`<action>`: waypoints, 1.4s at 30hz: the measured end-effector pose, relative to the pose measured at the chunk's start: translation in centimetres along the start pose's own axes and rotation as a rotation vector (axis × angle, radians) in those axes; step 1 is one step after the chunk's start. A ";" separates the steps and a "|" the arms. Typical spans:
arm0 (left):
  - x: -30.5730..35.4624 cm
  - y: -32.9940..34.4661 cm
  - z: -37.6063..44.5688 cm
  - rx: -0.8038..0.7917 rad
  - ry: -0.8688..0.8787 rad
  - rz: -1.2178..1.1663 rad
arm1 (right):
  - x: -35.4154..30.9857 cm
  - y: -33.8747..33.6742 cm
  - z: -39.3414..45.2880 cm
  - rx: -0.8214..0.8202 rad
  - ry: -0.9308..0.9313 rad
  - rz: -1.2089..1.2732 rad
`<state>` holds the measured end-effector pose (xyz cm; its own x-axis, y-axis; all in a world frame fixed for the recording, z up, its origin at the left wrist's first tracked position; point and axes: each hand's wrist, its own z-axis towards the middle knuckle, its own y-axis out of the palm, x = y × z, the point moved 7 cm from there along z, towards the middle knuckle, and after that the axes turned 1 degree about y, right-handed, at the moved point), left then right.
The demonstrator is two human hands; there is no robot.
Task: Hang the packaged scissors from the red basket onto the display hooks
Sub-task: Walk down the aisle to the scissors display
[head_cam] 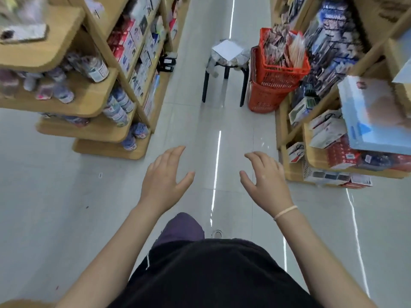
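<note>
Both hands out front over the floor (66,196), empty: left hand (164,181) spread flat, right hand (264,176) with fingers loosely bent. Far right, the red basket (278,85) stands on the floor by the right shelf (291,165), packets (280,47) upright inside, stool (226,67) just left of it.

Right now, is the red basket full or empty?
Full. Packaged goods stick up past the rim of the red basket, which sits stacked on another red basket beside the stool; blur hides whether they are scissors.
</note>
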<state>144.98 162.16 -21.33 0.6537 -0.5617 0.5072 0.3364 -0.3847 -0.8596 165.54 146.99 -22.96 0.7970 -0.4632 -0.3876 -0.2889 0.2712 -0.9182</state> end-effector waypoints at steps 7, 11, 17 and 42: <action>-6.2 -1.5 19.7 0.052 -0.062 -0.056 | 0.3 4.1 21.2 -0.082 -0.048 -0.074; -8.4 -4.0 31.8 0.019 -0.026 -0.062 | -1.2 4.6 32.8 -0.095 -0.040 -0.094; -8.1 -7.2 48.9 -0.035 0.074 -0.033 | -0.7 4.1 47.3 -0.014 0.040 -0.081; 4.3 -4.9 118.7 -0.272 0.589 0.185 | 20.0 3.7 101.5 0.192 0.521 -0.142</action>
<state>226.66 248.54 -22.38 0.1789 -0.9122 0.3686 0.0211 -0.3710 -0.9284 234.25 224.34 -25.75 0.4405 -0.8476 -0.2959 -0.0579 0.3021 -0.9515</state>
